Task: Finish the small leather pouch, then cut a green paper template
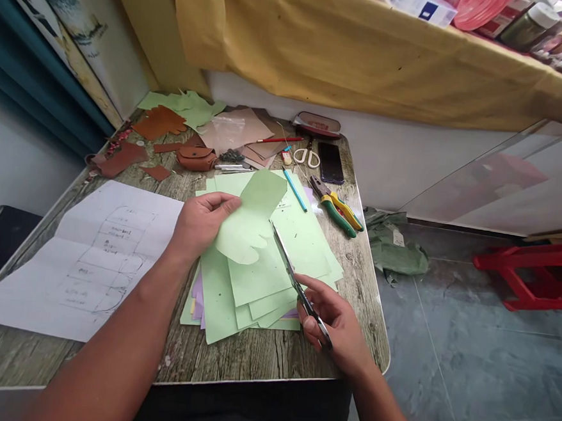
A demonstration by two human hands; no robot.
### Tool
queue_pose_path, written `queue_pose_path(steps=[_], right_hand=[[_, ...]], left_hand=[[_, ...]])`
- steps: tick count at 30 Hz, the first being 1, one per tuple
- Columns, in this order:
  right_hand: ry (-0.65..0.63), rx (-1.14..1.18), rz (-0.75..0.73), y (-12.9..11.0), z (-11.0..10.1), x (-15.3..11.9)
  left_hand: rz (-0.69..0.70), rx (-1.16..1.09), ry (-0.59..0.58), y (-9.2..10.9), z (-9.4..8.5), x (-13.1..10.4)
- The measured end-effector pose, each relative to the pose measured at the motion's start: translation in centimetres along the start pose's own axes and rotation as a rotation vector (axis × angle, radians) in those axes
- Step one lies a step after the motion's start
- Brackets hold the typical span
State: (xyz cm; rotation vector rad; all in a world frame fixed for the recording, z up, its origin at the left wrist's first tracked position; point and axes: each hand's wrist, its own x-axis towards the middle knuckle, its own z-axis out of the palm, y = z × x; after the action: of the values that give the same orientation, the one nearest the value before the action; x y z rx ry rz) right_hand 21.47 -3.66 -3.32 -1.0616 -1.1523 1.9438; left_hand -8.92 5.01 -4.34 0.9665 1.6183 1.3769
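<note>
Between the thumb and fingers of my left hand [206, 221] is a cut piece of green paper [248, 224], with a rounded top and a notched right edge. My right hand [333, 320] is closed round the handles of a pair of scissors [284, 259]. The scissors' blades look nearly together and point up and away, their tips close to the right edge of the cut piece. Beneath both lies a loose stack of green paper sheets [302, 250], with some purple paper showing at its edges.
Left of the stack lies a white sheet with a pencil drawing [114, 250]. Behind are brown leather scraps [125, 158], a small leather pouch [195, 158], and white-handled scissors [306, 157]. A blue pen [294, 189], pliers [336, 205] and a phone [330, 162] are at the right.
</note>
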Motion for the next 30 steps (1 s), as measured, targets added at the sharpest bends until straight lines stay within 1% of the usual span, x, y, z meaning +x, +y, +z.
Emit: queue_pose_path(steps=[9, 18, 25, 30], right_hand=[[0.006, 0.011, 0.020, 0.26, -0.12, -0.27], [0.027, -0.012, 0.035, 0.45, -0.21, -0.38], [0.030, 0.010, 0.049, 0.71, -0.28, -0.38], [0.016, 0.050, 0.027, 0.61, -0.22, -0.34]], left_hand=[[-0.039, -0.013, 0.021, -0.03, -0.17, 0.19], [-0.030, 0.012, 0.028, -0.01, -0.22, 0.11], [-0.012, 0.044, 0.025, -0.29, -0.29, 0.28], [-0.009, 0.045, 0.017, -0.26, -0.31, 0.24]])
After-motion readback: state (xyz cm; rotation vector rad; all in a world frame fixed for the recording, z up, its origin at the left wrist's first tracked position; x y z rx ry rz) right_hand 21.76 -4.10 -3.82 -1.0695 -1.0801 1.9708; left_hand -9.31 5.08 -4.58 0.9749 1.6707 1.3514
